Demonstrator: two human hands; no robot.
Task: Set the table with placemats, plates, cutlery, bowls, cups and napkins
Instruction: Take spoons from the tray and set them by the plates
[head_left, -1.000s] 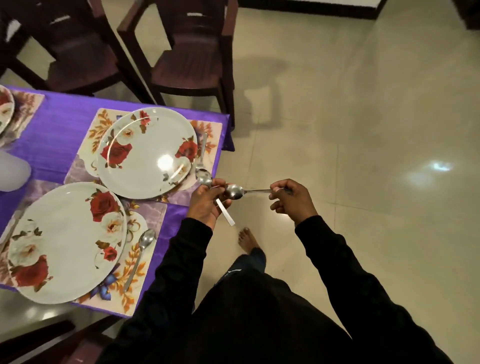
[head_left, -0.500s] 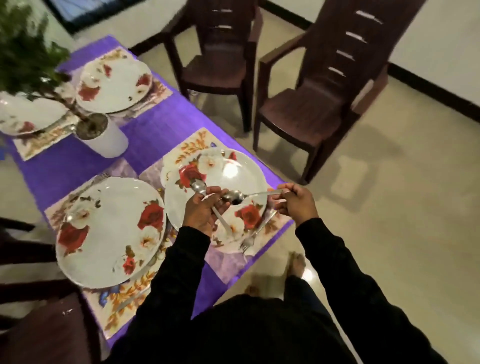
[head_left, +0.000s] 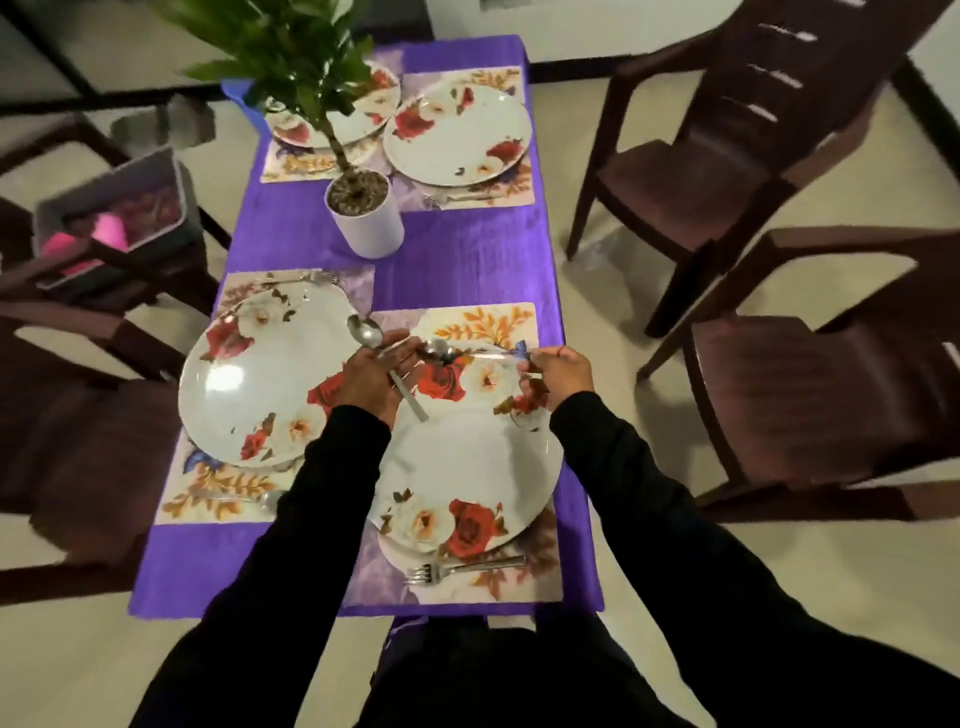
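Purple cloth is covering the worktop (head_left: 467, 260), carrying four plates on placemats. Left hand (head_left: 371, 382) is gripping one spoon (head_left: 366, 332), bowl pointing away. Right hand (head_left: 558, 371) fingers are pinching the handle of a second spoon (head_left: 441, 351), its long axis lying crosswise above the near right plate (head_left: 467, 467).

Home dining room, purple-clothed table (head_left: 467, 270) set with floral plates (head_left: 457, 132), potted plant (head_left: 363, 208), dark chairs (head_left: 727, 156), tiled floor (head_left: 597, 322)
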